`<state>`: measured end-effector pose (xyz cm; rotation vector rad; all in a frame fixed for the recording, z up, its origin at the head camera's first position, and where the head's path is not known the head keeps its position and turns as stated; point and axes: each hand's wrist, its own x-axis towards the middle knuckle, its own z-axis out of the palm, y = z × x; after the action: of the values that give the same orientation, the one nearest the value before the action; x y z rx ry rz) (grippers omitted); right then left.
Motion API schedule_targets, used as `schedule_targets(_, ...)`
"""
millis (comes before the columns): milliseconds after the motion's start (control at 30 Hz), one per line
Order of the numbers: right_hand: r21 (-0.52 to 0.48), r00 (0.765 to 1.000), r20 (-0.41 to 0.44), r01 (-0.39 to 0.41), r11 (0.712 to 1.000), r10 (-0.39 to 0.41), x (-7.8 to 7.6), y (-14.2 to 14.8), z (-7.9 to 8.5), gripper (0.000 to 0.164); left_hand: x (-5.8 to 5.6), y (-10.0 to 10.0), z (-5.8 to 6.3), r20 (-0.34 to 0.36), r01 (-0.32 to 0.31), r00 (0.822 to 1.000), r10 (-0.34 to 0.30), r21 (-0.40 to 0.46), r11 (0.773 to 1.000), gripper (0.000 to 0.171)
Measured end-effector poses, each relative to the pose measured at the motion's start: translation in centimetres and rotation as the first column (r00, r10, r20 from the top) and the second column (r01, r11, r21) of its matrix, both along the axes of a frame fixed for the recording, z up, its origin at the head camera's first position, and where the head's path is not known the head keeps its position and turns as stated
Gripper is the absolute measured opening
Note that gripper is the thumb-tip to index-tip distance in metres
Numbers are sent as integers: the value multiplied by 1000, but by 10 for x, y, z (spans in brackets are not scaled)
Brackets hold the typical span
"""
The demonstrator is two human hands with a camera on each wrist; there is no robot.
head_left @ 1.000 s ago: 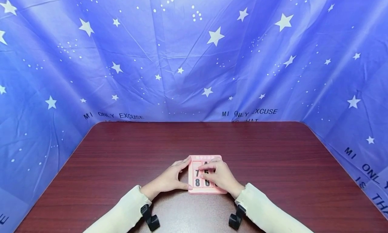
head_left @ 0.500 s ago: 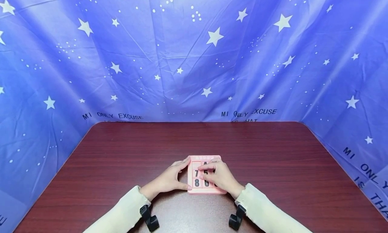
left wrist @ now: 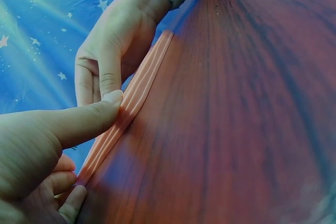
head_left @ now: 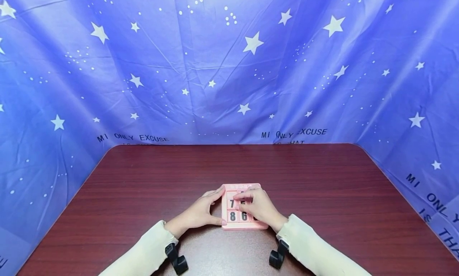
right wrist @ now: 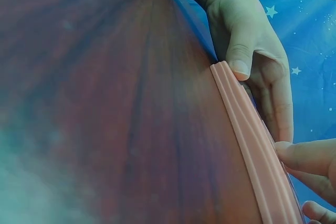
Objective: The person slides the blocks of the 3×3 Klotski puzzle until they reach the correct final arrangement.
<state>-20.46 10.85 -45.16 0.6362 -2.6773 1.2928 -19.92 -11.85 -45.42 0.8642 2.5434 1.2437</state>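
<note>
A pink sliding number puzzle [head_left: 247,226] lies flat on the table near its front edge. My left hand [head_left: 201,212] grips its left side, thumb at the near corner and fingertips at the far corner. My right hand [head_left: 264,208] reaches over the puzzle's right part, thumb and index fingertips touching down by the 7 tile [head_left: 232,204]. Below that are the 8 tile [head_left: 232,217] and 6 tile [head_left: 244,217]; the 5 is partly covered, and tiles farther right are hidden by my right hand. Low from the right wrist, the puzzle's ridged edge [right wrist: 252,150] shows.
The dark red wooden table [head_left: 161,168] reaches back to a blue curtain [head_left: 201,60] with white stars, which also hangs along both sides. Each wrist wears a black camera mount [head_left: 176,259] below a pale sleeve [head_left: 143,248].
The 7 tile has slid slightly away from me, leaving a small gap above the 8. My right fingertips have shifted a little the same way. My left hand has stayed on the puzzle's edge.
</note>
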Motion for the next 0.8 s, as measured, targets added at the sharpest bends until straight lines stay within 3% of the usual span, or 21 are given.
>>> schedule_targets(267,-15,999,43,12,1000,-11,-8,-1,1,23,-1,0,1,-10,7,1000,-7,1,1000,96)
schedule_targets(800,11,998,42,45,999,-46,-18,-4,2,24,0,2,1,-12,0,1000,-1,-5,1000,97)
